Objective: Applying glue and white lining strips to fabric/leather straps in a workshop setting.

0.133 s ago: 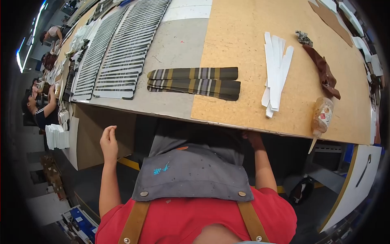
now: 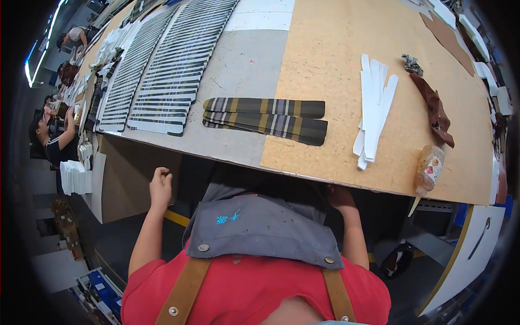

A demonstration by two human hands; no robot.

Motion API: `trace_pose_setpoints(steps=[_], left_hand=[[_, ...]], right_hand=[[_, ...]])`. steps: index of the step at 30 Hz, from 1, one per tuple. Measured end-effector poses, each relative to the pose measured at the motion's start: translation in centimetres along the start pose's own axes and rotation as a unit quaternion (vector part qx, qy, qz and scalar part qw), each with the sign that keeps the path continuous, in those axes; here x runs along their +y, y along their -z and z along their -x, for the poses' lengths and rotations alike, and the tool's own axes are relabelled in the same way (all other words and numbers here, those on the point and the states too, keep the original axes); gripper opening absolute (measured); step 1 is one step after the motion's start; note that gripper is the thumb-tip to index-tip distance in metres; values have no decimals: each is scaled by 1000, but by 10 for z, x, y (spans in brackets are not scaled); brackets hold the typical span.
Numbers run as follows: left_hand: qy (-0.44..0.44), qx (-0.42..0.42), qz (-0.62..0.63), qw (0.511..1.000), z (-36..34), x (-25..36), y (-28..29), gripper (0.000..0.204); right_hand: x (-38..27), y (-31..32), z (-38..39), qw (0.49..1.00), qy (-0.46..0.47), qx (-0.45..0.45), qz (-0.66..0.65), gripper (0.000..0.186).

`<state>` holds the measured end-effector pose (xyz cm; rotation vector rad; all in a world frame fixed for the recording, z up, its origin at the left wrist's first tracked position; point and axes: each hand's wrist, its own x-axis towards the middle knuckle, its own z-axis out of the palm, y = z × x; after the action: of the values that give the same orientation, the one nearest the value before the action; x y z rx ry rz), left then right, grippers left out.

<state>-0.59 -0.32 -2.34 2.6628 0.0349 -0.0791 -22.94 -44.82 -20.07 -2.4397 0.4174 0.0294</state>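
My left hand point(image 2: 161, 188) hangs in the air in front of the table's near edge, its fingers loosely bent and nothing visible in them. Close to my apron, my right hand point(image 2: 340, 198) is partly under the table edge, and its fingers are hidden there. Neither hand touches the pieces on the tabletop. Nearest ahead lies a small fanned stack of plaid strips point(image 2: 268, 120), dark olive with yellow, white and grey bands and rounded left ends. To its right is a loose pile of white strips point(image 2: 374, 111), overlapping one another.
At the right lie a crumpled brown piece point(image 2: 433, 111), a grey wad point(image 2: 412, 64) and a glue bottle point(image 2: 429, 170), its nozzle past the edge. Long rows of overlapping striped pieces point(image 2: 179, 70) cover the left. A cabinet door point(image 2: 460, 260) stands at lower right; people sit far left.
My left hand has shifted right and slightly down, its thumb now more apart from the fingers. The view has tilted a little, so the tabletop things appear slightly lower and further right.
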Motion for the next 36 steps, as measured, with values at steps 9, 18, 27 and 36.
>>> trace_pose_setpoints(steps=[9,18,27,36], left_hand=[[-26,-263,21,964,-71,-26,-68,15],[207,-191,285,916,-76,-40,-71,23],[267,-259,639,673,-34,-49,-5,66],[77,-138,719,677,6,-55,46,41]], right_hand=[[-105,95,-4,978,-110,-151,-90,26],[-235,140,-55,941,29,-223,-251,22],[-396,-14,-130,761,441,-273,-388,31],[-370,-121,-147,875,214,-430,58,29]])
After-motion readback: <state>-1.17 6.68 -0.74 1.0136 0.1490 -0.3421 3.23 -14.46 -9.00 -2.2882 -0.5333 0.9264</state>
